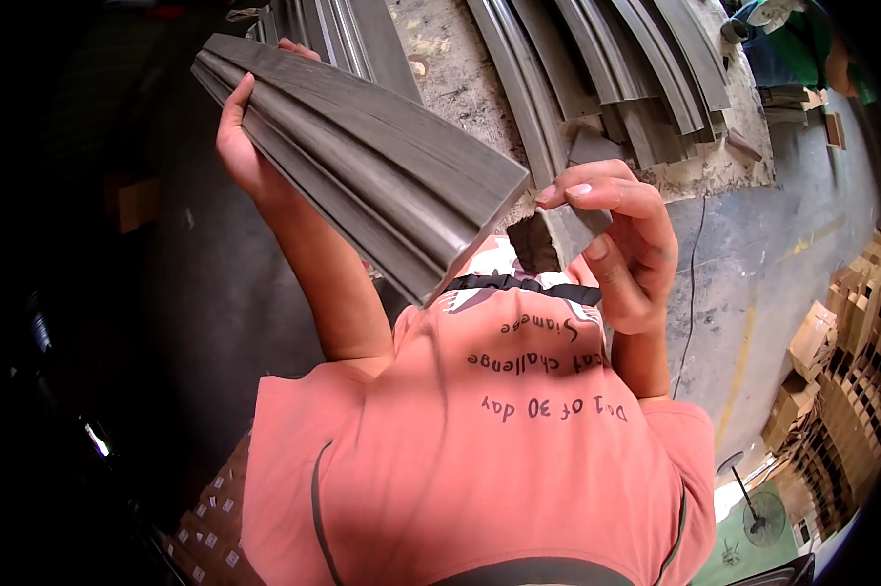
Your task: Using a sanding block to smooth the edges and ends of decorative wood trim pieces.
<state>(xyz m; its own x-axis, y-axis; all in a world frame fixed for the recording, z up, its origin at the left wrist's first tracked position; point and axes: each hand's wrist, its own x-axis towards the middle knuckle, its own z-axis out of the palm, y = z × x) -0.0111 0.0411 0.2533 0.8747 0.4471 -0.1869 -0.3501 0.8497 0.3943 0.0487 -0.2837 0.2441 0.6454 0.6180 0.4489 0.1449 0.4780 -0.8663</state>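
Head view hides from me part of the left hand [249, 158], clasped round a ridged grey wood-grained moulding [362, 166] by the table [450, 59]'s near edge; the right hand [639, 239] pinches a dark-ended grey block [578, 232].

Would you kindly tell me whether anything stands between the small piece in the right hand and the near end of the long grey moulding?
Nothing visible does: the right hand holds the small piece close beside the near end of the long grey moulding, with the pink shirt showing behind them.
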